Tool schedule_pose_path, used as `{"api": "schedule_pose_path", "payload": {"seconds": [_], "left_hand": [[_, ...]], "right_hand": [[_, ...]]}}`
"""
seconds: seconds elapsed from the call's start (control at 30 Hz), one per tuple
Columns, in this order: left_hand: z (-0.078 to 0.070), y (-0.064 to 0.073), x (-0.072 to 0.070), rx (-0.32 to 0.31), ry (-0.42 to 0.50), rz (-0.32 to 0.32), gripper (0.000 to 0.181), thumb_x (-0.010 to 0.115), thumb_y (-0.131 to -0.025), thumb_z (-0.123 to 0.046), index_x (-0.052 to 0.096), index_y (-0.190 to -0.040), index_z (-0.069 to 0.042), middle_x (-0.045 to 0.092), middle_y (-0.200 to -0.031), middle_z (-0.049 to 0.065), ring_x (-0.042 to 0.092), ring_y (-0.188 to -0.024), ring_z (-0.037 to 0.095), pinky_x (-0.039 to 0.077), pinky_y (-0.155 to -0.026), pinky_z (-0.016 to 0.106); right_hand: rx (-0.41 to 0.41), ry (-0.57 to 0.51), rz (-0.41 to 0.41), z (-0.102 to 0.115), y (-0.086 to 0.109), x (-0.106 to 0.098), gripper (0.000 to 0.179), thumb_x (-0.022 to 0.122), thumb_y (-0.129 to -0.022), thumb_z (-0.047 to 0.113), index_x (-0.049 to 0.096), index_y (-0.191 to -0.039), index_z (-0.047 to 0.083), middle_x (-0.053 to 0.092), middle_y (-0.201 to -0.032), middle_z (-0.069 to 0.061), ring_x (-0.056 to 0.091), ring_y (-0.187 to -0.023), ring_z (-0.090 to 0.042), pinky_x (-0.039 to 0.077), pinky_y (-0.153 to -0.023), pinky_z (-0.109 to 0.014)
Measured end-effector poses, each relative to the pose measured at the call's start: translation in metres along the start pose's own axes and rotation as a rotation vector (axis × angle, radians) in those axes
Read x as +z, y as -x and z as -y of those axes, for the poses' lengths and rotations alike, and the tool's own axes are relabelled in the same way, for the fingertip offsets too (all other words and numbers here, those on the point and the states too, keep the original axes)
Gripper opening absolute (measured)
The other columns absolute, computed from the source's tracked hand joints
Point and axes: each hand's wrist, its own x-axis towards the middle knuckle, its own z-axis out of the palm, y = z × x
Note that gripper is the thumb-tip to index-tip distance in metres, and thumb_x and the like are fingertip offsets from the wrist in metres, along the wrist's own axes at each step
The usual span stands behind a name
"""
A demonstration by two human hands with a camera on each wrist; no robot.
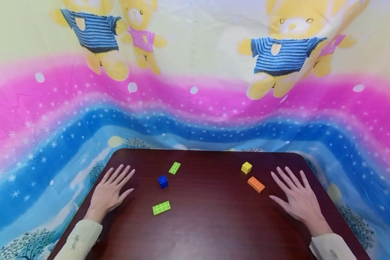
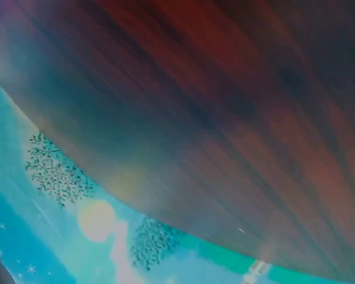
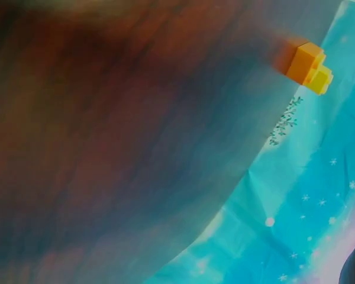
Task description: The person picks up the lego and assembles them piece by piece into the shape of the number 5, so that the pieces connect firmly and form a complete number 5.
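My left hand (image 1: 108,195) lies palm down at the table's left side, fingers spread, holding nothing. Nearest to it are a small blue brick (image 1: 163,182) and a lime green brick (image 1: 161,208) with studs facing up. A second lime green brick (image 1: 174,168) lies farther back. Over on the right, my right hand (image 1: 297,198) is also palm down with spread fingers and nothing in it. Just left of its fingertips lies an orange brick (image 1: 256,184), with a yellow brick (image 1: 246,167) behind it. The right wrist view shows the orange brick (image 3: 306,61) partly covering the yellow one (image 3: 320,80).
The dark brown table (image 1: 211,224) has rounded far corners. Behind and beside it hangs a cloth (image 1: 195,104) printed with bears, snowflakes and trees. In the left wrist view, only the tabletop (image 2: 183,118) and cloth (image 2: 47,225) are plain to see, with no bricks.
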Motion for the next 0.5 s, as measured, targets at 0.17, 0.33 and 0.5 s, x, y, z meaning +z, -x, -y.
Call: {"api": "schedule_pose_path", "payload": {"seconds": [0.17,0.33,0.5], "left_hand": [[-0.010,-0.008,0.003,-0.044,0.017,-0.002,0.075,0.034,-0.102,-0.070,0.047,-0.157,-0.020,0.034,-0.168,0.006,0.027,-0.157,0.032,0.016,-0.128,0.055],[-0.025,-0.019,0.008,-0.140,0.086,0.005,0.081,0.071,-0.089,-0.049,0.042,-0.160,-0.023,0.042,-0.164,0.008,0.033,-0.153,0.033,0.010,-0.130,0.050],[-0.043,-0.032,0.013,-0.253,0.185,0.033,0.081,0.071,-0.091,-0.049,0.038,-0.162,-0.026,0.047,-0.161,0.009,0.037,-0.149,0.035,0.017,-0.127,0.053]], "right_hand": [[-0.002,-0.010,0.000,0.006,-0.015,0.002,0.090,0.063,-0.083,0.066,0.044,-0.158,0.021,0.029,-0.171,-0.004,0.019,-0.160,-0.029,0.005,-0.128,-0.062],[0.018,-0.037,0.003,0.014,-0.029,0.004,0.089,0.064,-0.084,0.063,0.042,-0.159,0.022,0.032,-0.169,-0.007,0.015,-0.161,-0.027,0.003,-0.128,-0.061],[0.064,-0.069,0.022,0.023,-0.045,0.008,0.089,0.069,-0.086,0.058,0.038,-0.162,0.023,0.038,-0.166,-0.011,0.019,-0.160,-0.029,0.002,-0.129,-0.058]]}}
